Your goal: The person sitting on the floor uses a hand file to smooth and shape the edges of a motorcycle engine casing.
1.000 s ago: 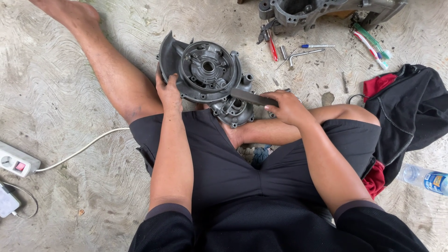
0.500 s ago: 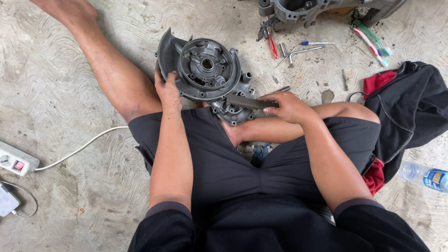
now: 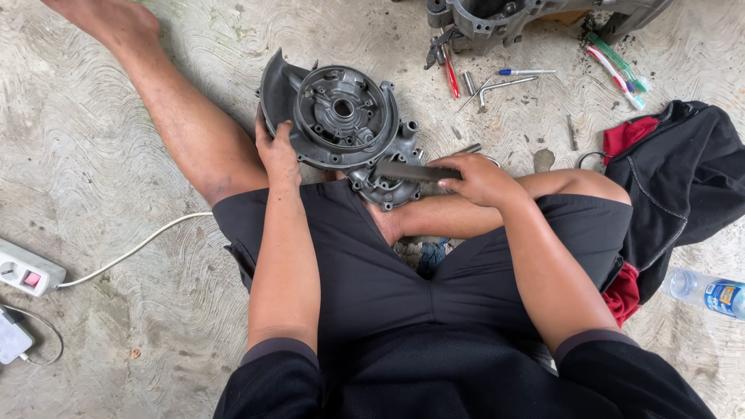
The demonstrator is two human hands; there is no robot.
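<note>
I sit on a concrete floor with a grey metal engine casing [image 3: 341, 116] propped between my legs. My left hand [image 3: 276, 153] grips the casing's left edge and steadies it. My right hand [image 3: 477, 177] is closed around a flat dark metal file [image 3: 415, 171], whose tip lies against the lower right part of the casing. The casing has a round hub with a central hole and several bolt holes.
Another engine casing [image 3: 497, 15] lies at the top. Beside it are red-handled pliers [image 3: 450, 74], a bent wrench [image 3: 504, 84], a pen [image 3: 526, 72] and toothbrushes [image 3: 617, 66]. Dark clothing [image 3: 683, 178] and a water bottle [image 3: 710, 293] lie right; a power strip [image 3: 27, 268] left.
My right hand has slid the file a little to the left along the casing. The left hand keeps its hold on the casing.
</note>
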